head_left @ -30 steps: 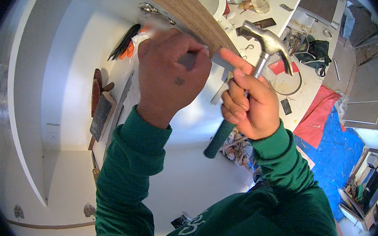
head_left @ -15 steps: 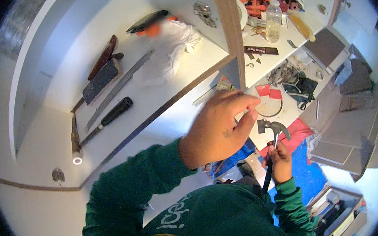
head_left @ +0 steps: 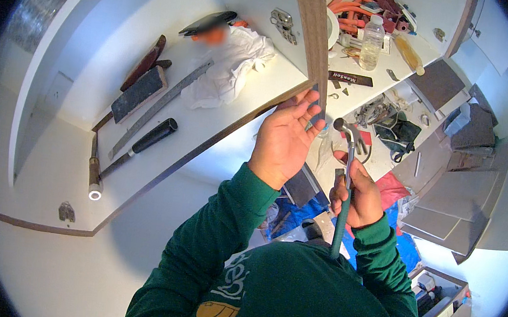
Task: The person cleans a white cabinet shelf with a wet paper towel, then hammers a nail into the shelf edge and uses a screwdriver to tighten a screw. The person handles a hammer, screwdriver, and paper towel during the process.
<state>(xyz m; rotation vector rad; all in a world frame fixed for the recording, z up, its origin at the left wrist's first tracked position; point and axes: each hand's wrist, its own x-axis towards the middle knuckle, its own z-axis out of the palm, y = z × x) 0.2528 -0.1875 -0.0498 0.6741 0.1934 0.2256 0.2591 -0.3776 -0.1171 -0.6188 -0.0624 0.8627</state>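
Note:
A claw hammer point(head_left: 338, 229) with a metal head and a dark green grip stands upright in my right hand point(head_left: 366, 198), the fingers wrapped around it. A small greyish-brown piece shows by those fingers; its kind is unclear. My left hand point(head_left: 284, 140) is raised with the palm showing and fingers apart, slightly bent, beside the cabinet's brown front edge point(head_left: 318, 61). Whether its fingertips touch that edge, I cannot tell. On the shelf to the left lie a black-handled file point(head_left: 154, 136), a long flat metal strip point(head_left: 165, 105) and a sanding block point(head_left: 140, 94).
A white cloth point(head_left: 232, 66) and a brown-handled tool point(head_left: 95, 175) also lie on the left shelf. On the right shelf are a clear bottle point(head_left: 371, 43), orange hoses point(head_left: 352, 4) and scraps. Below stand an open toolbox point(head_left: 438, 295) and leaning panels point(head_left: 456, 194).
My left hand has turned from its back to its palm and moved up toward the cabinet edge, its fingers spreading. My right hand has brought the hammer left and up, with its head turned.

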